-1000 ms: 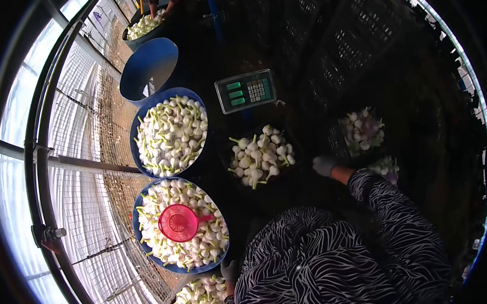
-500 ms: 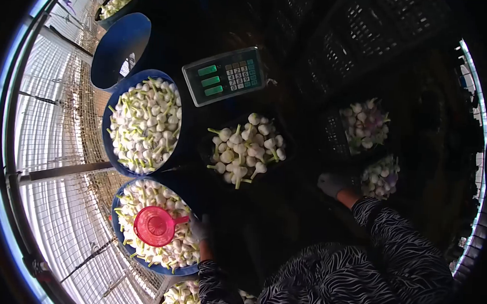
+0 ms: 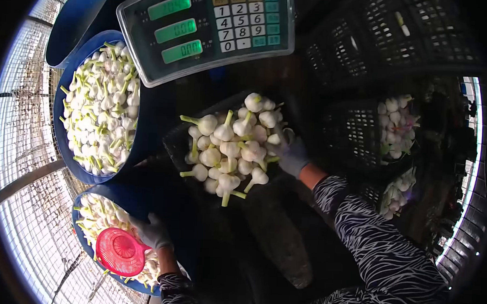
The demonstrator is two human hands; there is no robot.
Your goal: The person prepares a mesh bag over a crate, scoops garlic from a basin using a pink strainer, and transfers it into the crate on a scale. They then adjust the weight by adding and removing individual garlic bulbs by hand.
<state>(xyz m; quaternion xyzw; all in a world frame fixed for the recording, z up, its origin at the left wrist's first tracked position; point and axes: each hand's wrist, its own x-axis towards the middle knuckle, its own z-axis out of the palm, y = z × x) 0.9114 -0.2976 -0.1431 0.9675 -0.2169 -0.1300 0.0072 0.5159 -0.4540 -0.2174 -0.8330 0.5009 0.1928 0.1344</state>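
Note:
A heap of garlic bulbs (image 3: 230,150) with green stem stubs lies in a dark crate (image 3: 173,143) at the centre. My right hand (image 3: 293,157), in a pale glove, reaches to the heap's right edge, its fingers apart beside a bulb and seeming to touch it. On the lower blue tub (image 3: 78,212) of garlic rests a red plastic strainer (image 3: 120,251), its short handle pointing right. My left hand (image 3: 155,234), also gloved, is over the tub's edge just above that handle, with thumb and fingers spread.
A scale display (image 3: 205,33) with green readouts stands beyond the crate. Another blue tub (image 3: 132,142) full of garlic is at the left, an empty-looking blue barrel (image 3: 78,22) behind it. Black crates (image 3: 358,130) and netted garlic (image 3: 398,126) are at the right.
My right hand has moved from the netted garlic at the right to the central heap. My left hand has come off the strainer's handle. The view has moved closer to the scale and crate.

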